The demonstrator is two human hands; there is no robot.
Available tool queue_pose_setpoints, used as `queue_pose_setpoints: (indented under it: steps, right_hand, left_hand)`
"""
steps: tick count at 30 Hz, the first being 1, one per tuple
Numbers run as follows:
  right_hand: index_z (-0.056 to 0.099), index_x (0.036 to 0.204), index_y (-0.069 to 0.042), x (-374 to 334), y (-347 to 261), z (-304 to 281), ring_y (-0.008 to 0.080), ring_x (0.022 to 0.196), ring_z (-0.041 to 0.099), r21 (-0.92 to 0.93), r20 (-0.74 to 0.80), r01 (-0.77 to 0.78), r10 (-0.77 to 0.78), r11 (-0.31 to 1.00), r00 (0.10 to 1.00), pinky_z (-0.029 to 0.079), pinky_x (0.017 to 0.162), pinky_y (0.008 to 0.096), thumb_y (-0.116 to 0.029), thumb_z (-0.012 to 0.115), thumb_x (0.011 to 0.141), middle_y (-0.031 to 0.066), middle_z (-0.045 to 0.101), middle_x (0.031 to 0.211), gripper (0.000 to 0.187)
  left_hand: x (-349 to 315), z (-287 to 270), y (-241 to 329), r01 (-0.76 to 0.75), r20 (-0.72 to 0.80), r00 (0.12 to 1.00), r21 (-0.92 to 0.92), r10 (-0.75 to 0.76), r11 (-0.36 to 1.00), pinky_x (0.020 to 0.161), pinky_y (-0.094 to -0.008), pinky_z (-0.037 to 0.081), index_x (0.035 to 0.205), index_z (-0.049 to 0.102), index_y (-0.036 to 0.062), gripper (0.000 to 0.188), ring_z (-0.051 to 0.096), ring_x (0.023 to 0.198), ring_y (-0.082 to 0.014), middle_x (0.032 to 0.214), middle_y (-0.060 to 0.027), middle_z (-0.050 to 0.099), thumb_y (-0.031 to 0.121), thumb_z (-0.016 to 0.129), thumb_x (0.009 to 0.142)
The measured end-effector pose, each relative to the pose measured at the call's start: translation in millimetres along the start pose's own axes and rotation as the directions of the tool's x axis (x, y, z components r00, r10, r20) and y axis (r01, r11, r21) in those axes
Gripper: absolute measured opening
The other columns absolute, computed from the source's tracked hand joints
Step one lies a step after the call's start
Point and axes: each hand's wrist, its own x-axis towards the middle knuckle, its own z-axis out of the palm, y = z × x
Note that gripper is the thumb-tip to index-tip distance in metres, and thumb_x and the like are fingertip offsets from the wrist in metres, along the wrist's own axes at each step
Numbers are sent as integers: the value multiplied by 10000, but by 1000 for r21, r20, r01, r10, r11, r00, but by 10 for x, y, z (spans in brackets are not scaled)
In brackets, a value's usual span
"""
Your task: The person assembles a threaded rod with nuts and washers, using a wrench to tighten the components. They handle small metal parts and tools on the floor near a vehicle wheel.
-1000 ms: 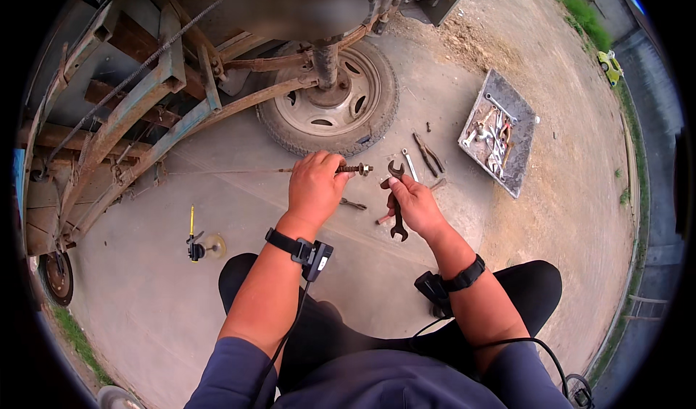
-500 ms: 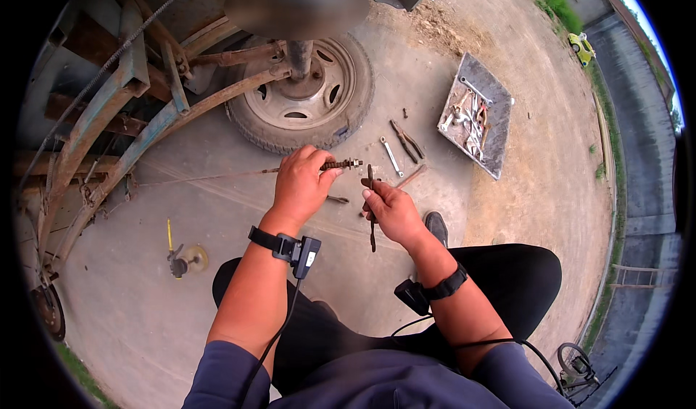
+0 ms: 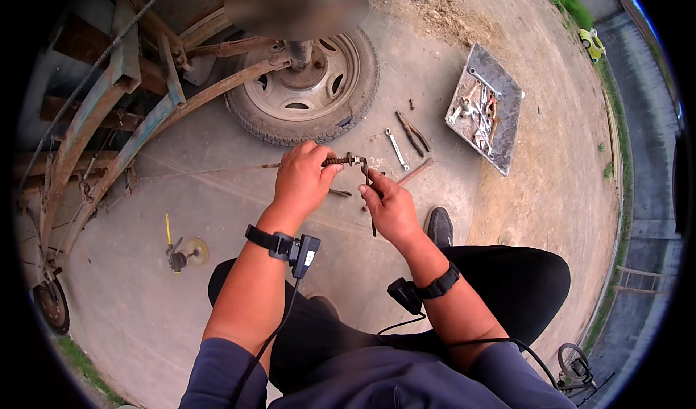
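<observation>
My left hand (image 3: 301, 178) is closed round a thin rusty rod whose end carries a coil spring (image 3: 335, 162) and a nut (image 3: 355, 160). From behind that hand the rod (image 3: 217, 171) runs left toward the metal frame. Right of the rod's tip, my right hand (image 3: 391, 207) grips a narrow dark metal lever (image 3: 366, 173), held roughly upright. The lever's upper end is at the rod's tip, seemingly touching it; the exact contact is too small to tell. My right fingers hide the lever's middle.
A wheel (image 3: 254, 122) lies under the rusty frame (image 3: 156, 119). Pliers (image 3: 413, 135), a wrench (image 3: 396, 149), a bolt (image 3: 412, 104) and a reddish bar (image 3: 415, 172) are on the concrete. Right stands a grey tool tray (image 3: 512, 115). A yellow-handled tool (image 3: 176, 258) lies left.
My right hand has moved slightly up, bringing the lever's upper end to the rod's tip, where a gap showed before. My left hand keeps its hold with little movement.
</observation>
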Motion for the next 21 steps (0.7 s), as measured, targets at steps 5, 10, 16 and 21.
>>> queue_pose_setpoints:
  steps: [5,10,16,21]
  right_hand:
    - [645,1241,-60,39,35,2,348,905,669,-111,-22,96,-99,989,995,526,791,400,-225,678,917,172,685,987,365]
    - [658,1224,-74,104,81,44,336,883,666,-82,-44,131,-135,988,990,523,770,403,-225,687,909,158,680,953,350]
    - [663,1221,-70,136,80,44,337,895,673,-57,-13,107,-108,993,994,527,781,396,-242,696,904,169,686,981,362]
    - [655,1223,-45,101,60,48,340,849,679,-9,10,67,-67,998,998,529,758,392,-244,690,908,189,696,975,374]
  left_hand:
    - [-11,17,-22,6,17,1000,4,-6,1000,765,-424,485,898,666,49,157,617,868,-329,882,-113,639,167,733,820]
    - [-7,25,-4,22,27,999,-16,-21,1000,763,-421,483,890,667,46,157,616,864,-327,876,-112,639,168,735,818]
    - [-6,28,-14,27,47,999,-33,-26,999,772,-427,474,886,663,46,167,606,869,-326,875,-107,631,179,737,819]
    - [-10,71,-50,35,57,998,-30,-34,999,799,-441,460,886,654,53,194,596,888,-329,881,-101,621,210,744,817]
